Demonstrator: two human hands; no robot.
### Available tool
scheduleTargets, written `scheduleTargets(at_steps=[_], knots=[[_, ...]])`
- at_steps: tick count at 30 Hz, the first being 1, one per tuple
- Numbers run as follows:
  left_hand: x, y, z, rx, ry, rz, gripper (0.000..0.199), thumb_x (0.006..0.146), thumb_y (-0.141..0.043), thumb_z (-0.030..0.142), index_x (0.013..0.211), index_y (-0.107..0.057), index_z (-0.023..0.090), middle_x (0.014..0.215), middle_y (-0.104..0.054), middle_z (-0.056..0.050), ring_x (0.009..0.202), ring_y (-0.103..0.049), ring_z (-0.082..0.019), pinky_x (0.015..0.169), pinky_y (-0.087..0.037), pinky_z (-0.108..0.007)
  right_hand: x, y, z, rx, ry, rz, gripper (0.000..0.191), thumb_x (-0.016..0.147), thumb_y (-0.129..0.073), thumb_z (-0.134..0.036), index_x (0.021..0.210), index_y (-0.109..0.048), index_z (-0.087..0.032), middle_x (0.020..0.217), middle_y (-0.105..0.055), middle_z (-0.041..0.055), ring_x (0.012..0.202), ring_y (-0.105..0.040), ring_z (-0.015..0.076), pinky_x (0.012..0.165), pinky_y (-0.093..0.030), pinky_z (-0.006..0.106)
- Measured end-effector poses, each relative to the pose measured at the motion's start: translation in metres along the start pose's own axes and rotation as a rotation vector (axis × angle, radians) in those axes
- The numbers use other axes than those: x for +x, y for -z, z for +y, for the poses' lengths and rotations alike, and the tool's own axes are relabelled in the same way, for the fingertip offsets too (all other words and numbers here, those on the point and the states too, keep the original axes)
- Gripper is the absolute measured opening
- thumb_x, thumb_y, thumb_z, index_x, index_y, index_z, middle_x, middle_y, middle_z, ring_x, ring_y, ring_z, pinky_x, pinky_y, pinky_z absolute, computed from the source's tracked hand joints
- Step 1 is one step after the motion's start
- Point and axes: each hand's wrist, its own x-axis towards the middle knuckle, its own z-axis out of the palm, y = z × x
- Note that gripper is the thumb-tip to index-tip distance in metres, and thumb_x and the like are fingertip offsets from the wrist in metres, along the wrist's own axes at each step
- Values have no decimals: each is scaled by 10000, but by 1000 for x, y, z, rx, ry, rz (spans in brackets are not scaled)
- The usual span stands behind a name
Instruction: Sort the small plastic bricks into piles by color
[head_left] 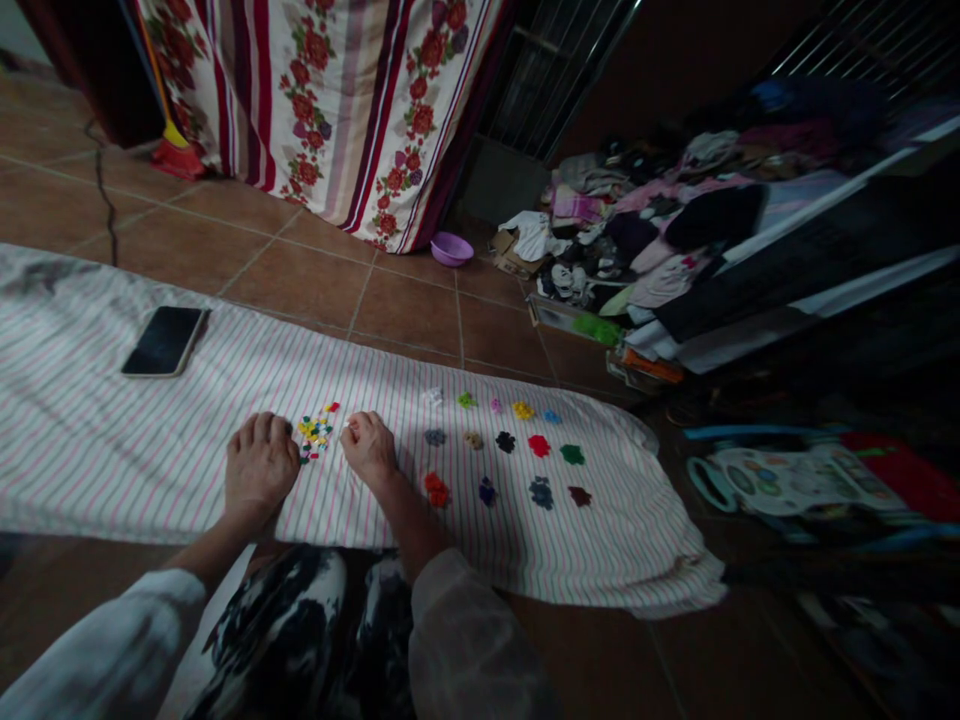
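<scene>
My left hand (262,462) rests palm down on the striped cloth, its fingers lying forward on the fabric. Just right of it is a small mixed pile of tiny coloured pieces (315,432), mostly yellow, with red, green, blue and white ones. On the pile's other side, my right hand (369,447) is closed in a pinch. A pale speck shows at its fingertips, too small to name. Farther right, similar pieces lie in rows of single-colour heaps, among them a yellow heap (523,410), a red heap (538,446), an orange heap (436,490) and a black heap (505,441).
A dark-screened phone (166,341) lies on the left of the striped cloth (360,375). Beyond its far edge are a tiled floor, a purple basin (451,249), a red broom (178,155) and a floral curtain (330,110). Clothes (637,220) are heaped at the right.
</scene>
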Motion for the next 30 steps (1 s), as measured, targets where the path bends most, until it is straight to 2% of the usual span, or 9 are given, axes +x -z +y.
scheduleTargets(at_steps=[5, 11, 15, 20, 25, 30], knots=[[0, -1, -1, 7, -5, 3, 317, 966, -358, 282, 1128, -587, 135, 1236, -615, -168, 1208, -528, -329, 941, -403, -447, 1, 1, 3, 8, 26, 4, 93, 921, -571, -181, 913, -658, -210, 893, -665, 31, 874, -608, 167, 770, -441, 251], [0, 3, 1, -10, 10, -20, 339, 956, -349, 285, 1147, -583, 130, 1261, -605, -178, 1217, -519, -335, 950, -399, -454, 4, 9, 5, 27, 17, -58, 157, 955, -549, -205, 854, -669, -213, 846, -670, 16, 845, -610, 149, 759, -426, 233], [1, 7, 3, -52, 25, -36, 346, 932, -368, 277, 1147, -595, 127, 1241, -611, -191, 1214, -512, -344, 945, -401, -472, 5, 17, 9, 69, 15, -50, 184, 955, -550, -214, 828, -684, -214, 821, -677, 7, 824, -616, 136, 747, -427, 218], [2, 9, 4, -47, 26, -44, 337, 930, -375, 276, 1134, -602, 135, 1225, -616, -183, 1202, -515, -336, 941, -398, -463, 8, 26, 21, 155, -43, 43, 164, 943, -563, -226, 865, -707, -210, 867, -703, 14, 809, -643, 124, 738, -457, 202], [1, 7, 3, -32, 17, -40, 345, 949, -349, 291, 1136, -593, 135, 1222, -610, -176, 1189, -520, -328, 936, -402, -456, 18, 34, 45, 248, -95, 146, 134, 894, -571, -198, 932, -700, -195, 933, -730, 42, 793, -671, 138, 771, -512, 229], [1, 6, 2, -23, 14, -40, 339, 955, -340, 288, 1123, -594, 137, 1222, -613, -174, 1186, -524, -328, 938, -406, -456, 26, 46, 73, 189, -200, 218, 179, 861, -545, -170, 968, -686, -197, 922, -726, 32, 759, -664, 140, 745, -512, 236]])
